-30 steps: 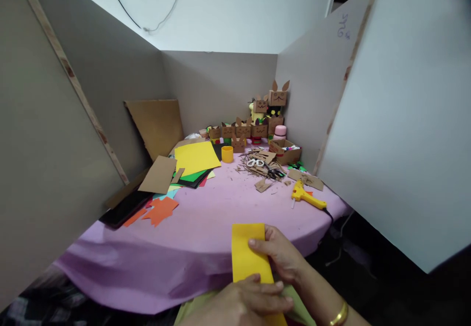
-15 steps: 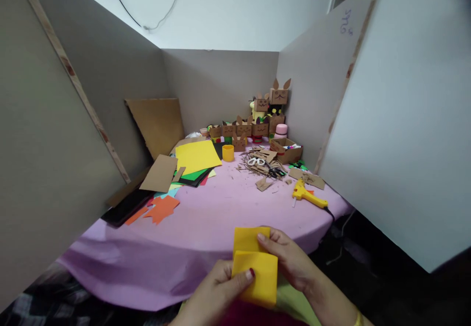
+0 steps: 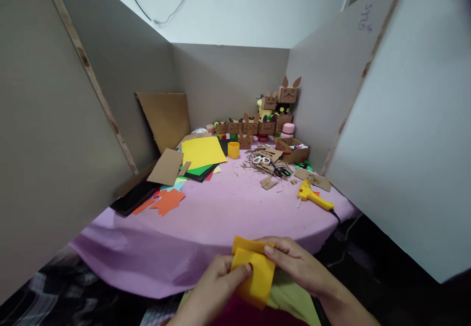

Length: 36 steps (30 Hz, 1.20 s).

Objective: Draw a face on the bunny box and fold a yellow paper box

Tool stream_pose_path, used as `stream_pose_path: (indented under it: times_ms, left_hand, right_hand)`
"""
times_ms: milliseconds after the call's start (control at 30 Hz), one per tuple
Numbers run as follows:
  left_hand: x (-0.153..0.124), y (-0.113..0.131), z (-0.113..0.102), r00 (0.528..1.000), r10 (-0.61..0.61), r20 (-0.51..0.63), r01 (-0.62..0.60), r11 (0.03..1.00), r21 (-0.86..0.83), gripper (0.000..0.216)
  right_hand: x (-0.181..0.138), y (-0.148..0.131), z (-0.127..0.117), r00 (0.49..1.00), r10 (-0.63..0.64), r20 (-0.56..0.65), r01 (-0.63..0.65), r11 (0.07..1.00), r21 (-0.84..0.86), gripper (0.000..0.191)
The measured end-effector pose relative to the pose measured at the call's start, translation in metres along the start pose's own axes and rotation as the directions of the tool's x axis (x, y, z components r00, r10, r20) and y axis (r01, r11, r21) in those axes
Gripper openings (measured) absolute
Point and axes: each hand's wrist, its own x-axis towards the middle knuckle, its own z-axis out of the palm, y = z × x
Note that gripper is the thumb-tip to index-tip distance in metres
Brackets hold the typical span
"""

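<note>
Near, in the middle: yellow paper, looking folded over.
Left hand: my fingers pinch its near part.
Right hand: I grip its far end.
Best fold: I should match the sides, then press flat.

Paper ring on bench, taken as reference; sides as from the person's place. Left of the ring: stacked sheets; farther left, a cardboard piece. Left and behind: an upright cardboard panel. Right and behind: cardboard figures. Right: scissors on a scrap heap, then an open carton. Right and well forward: glue gun. Well before the ring: folded strip between the hands.
</note>
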Motion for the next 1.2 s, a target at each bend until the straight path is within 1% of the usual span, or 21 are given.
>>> stream_pose_path:
  times_ms: [67, 133, 200, 267, 333, 400, 467, 533, 600, 633, 700, 767, 833, 900, 1000, 1067, 1133, 1200]
  left_hand:
    - [0.001, -0.001, -0.001, 1.000, 0.021, -0.016, -0.021, 0.999, 0.024, 0.033]
    - [0.002, -0.002, -0.002, 0.999, 0.029, -0.035, -0.029, 1.000, 0.006, 0.032]
    - [0.003, -0.003, -0.002, 0.999, 0.038, -0.030, -0.040, 0.997, -0.067, 0.029]
    - [0.005, -0.003, -0.002, 0.999, 0.047, 0.006, -0.046, 0.985, -0.168, 0.028]
    - [0.005, 0.000, 0.001, 0.998, 0.044, 0.037, -0.033, 0.963, -0.266, 0.030]
    - [0.003, 0.005, 0.004, 0.999, 0.009, 0.034, 0.002, 0.948, -0.317, 0.030]
    - [-0.001, 0.011, 0.007, 0.999, -0.032, -0.032, 0.021, 0.951, -0.307, 0.027]
    - [-0.006, 0.016, 0.009, 0.984, -0.060, -0.165, 0.013, 0.963, -0.269, 0.021]
    - [-0.009, 0.019, 0.011, 0.958, -0.061, -0.279, -0.007, 0.972, -0.235, 0.017]
    - [-0.010, 0.020, 0.012, 0.951, -0.060, -0.304, -0.010, 0.975, -0.224, 0.016]
    - [-0.012, 0.021, 0.013, 0.952, -0.057, -0.301, -0.011, 0.976, -0.218, 0.016]
    - [-0.013, 0.021, 0.014, 0.966, -0.064, -0.252, -0.003, 0.967, -0.257, 0.018]
    - [-0.013, 0.023, 0.014, 0.975, -0.068, -0.213, -0.003, 0.950, -0.313, 0.019]
    - [-0.014, 0.025, 0.013, 0.977, -0.072, -0.200, -0.002, 0.937, -0.348, 0.019]
    - [-0.015, 0.029, 0.008, 0.967, -0.082, -0.242, 0.005, 0.953, -0.304, 0.017]
    - [-0.017, 0.030, 0.004, 0.959, -0.091, -0.268, 0.022, 0.968, -0.248, 0.018]
    - [-0.018, 0.030, 0.003, 0.961, -0.089, -0.262, 0.031, 0.976, -0.218, 0.020]
    - [-0.020, 0.030, 0.003, 0.967, -0.093, -0.236, 0.035, 0.970, -0.241, 0.023]
  right_hand:
    - [0.001, -0.001, 0.001, 1.000, -0.017, 0.010, 0.017, 0.999, -0.029, 0.035]
    - [0.001, -0.002, 0.004, 0.997, -0.074, 0.011, 0.075, 0.991, -0.109, 0.035]
    - [0.002, -0.002, 0.007, 0.989, -0.150, -0.018, 0.140, 0.956, -0.256, 0.033]
    - [0.003, -0.001, 0.010, 0.976, -0.210, -0.057, 0.172, 0.904, -0.392, 0.032]
    - [0.004, 0.001, 0.012, 0.967, -0.247, -0.069, 0.187, 0.863, -0.469, 0.032]
    - [0.005, 0.004, 0.013, 0.959, -0.277, -0.060, 0.209, 0.835, -0.509, 0.032]
    - [0.006, 0.009, 0.012, 0.943, -0.327, -0.054, 0.247, 0.803, -0.542, 0.031]
    - [0.006, 0.013, 0.010, 0.922, -0.386, -0.025, 0.305, 0.766, -0.566, 0.031]
    - [0.005, 0.015, 0.006, 0.899, -0.435, 0.044, 0.377, 0.721, -0.582, 0.034]
    - [0.004, 0.015, 0.005, 0.890, -0.448, 0.085, 0.408, 0.698, -0.588, 0.036]
    - [0.003, 0.015, 0.001, 0.880, -0.446, 0.162, 0.446, 0.661, -0.603, 0.041]
    - [0.001, 0.014, -0.002, 0.883, -0.423, 0.202, 0.450, 0.642, -0.621, 0.045]
    - [0.001, 0.014, -0.004, 0.887, -0.406, 0.219, 0.447, 0.644, -0.621, 0.047]
    - [0.001, 0.015, -0.005, 0.890, -0.403, 0.212, 0.444, 0.664, -0.602, 0.047]
    - [0.002, 0.017, -0.005, 0.889, -0.410, 0.205, 0.448, 0.683, -0.577, 0.046]
    - [0.003, 0.017, -0.006, 0.874, -0.434, 0.217, 0.474, 0.666, -0.576, 0.046]
    - [0.004, 0.017, -0.006, 0.855, -0.462, 0.235, 0.505, 0.636, -0.584, 0.046]
    - [0.004, 0.017, -0.007, 0.845, -0.473, 0.251, 0.518, 0.606, -0.604, 0.043]
